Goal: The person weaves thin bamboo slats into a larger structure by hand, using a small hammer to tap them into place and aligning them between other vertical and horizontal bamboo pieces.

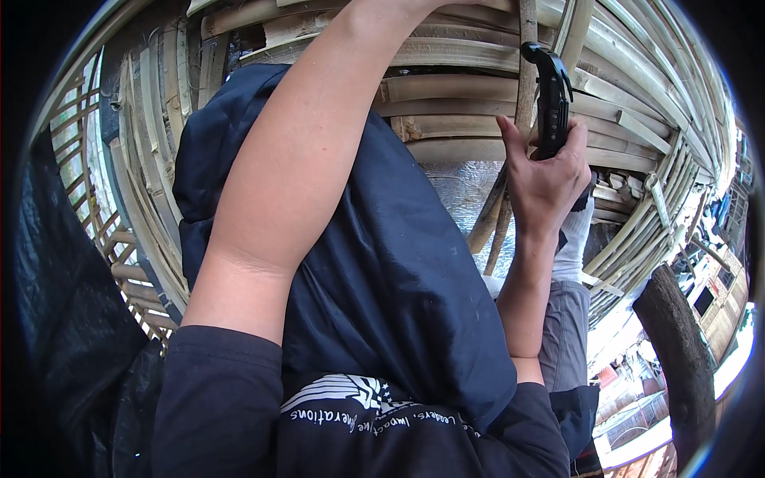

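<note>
My right hand (550, 179) is closed round the lower end of a black handle-like object (554, 103) with a row of small round marks and a hooked upper end. Its thumb stands up beside the object, and the exact kind does not show. Just left of it, a thin wooden stick (526, 64) runs up to the top edge; whether the hand touches it I cannot tell. My left arm stretches up and across to the top edge, where my left hand (422, 5) is mostly cut off and its grip is hidden. Dark navy cloth (382, 263) bulges beneath both arms.
Split-bamboo slats (454, 103) spread across the far side and curve down the right. Silvery sheeting (458, 187) shows below them. A leg in grey cloth (564, 327) with a white sock lies beside my right forearm. A dark wooden post (677, 350) stands right; black sheeting (64, 319) hangs left.
</note>
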Demonstrator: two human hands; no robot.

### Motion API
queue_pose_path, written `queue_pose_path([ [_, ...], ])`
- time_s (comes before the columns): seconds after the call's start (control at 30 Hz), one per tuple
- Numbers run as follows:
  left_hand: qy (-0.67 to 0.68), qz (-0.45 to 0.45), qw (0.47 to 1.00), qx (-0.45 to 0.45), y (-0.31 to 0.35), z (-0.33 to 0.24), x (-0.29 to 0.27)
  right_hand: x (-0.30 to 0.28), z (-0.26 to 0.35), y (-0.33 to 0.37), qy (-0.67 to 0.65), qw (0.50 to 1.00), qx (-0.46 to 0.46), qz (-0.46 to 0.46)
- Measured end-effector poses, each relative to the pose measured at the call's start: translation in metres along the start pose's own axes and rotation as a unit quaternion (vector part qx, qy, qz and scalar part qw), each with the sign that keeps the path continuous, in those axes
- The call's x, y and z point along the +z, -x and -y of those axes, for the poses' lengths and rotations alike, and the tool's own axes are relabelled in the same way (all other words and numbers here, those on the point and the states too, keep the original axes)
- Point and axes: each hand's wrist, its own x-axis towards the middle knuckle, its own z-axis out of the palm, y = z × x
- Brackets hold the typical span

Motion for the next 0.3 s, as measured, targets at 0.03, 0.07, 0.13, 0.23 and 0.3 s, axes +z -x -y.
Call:
queue_pose_path([
  [0.03,0.005,0.004,1.000,-0.006,0.000,-0.001,-0.001,0.004,-0.006,0.002,0.020,0.999,-0.036,-0.013],
  [0.07,0.010,0.009,1.000,-0.012,0.001,-0.003,-0.001,0.006,-0.010,0.004,0.040,0.996,-0.071,-0.027],
  [0.13,0.016,0.026,0.999,-0.026,0.003,-0.010,-0.009,0.008,-0.009,0.005,0.042,0.996,-0.071,-0.028],
  [0.23,0.011,0.023,0.999,-0.020,0.002,-0.008,-0.010,0.007,-0.009,0.004,0.037,0.998,-0.055,-0.016],
  [0.3,0.009,0.016,1.000,-0.012,0.000,-0.005,-0.008,0.007,-0.011,0.004,0.032,0.999,-0.043,-0.001],
])
